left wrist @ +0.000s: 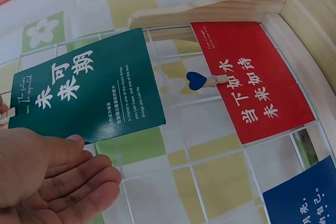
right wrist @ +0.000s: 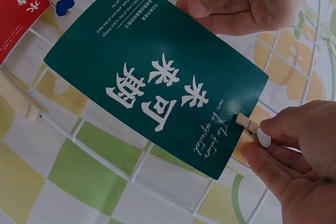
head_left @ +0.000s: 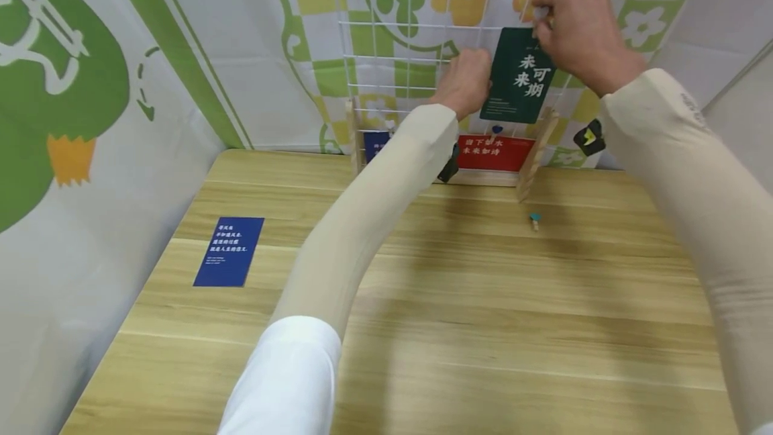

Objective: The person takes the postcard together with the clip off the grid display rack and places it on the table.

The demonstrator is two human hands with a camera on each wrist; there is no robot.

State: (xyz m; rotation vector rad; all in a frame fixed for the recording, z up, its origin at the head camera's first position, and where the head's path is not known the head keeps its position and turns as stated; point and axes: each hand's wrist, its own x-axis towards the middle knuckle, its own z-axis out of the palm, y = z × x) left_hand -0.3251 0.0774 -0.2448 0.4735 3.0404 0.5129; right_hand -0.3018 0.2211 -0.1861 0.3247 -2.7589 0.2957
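Note:
A dark green card (right wrist: 152,77) with white lettering lies against the upper right of a white wire grid (head_left: 417,25). My right hand (head_left: 576,29) pinches a small wooden clothespin (right wrist: 248,124) with a white heart, its jaws at the card's top edge. My left hand (left wrist: 58,174) holds the card's side edge, its thumb at the edge and its other fingers curled beside it. Below the green card, a red card (left wrist: 257,82) is clipped to the grid by a clothespin with a blue heart (left wrist: 197,81).
Wooden supports (head_left: 537,153) hold the grid upright at the table's back. Low on the grid's left is a blue card (head_left: 376,143), partly hidden by my left arm. Another blue card (head_left: 229,252) lies on the table (head_left: 483,327). A teal-topped clothespin (head_left: 535,221) lies before the right support.

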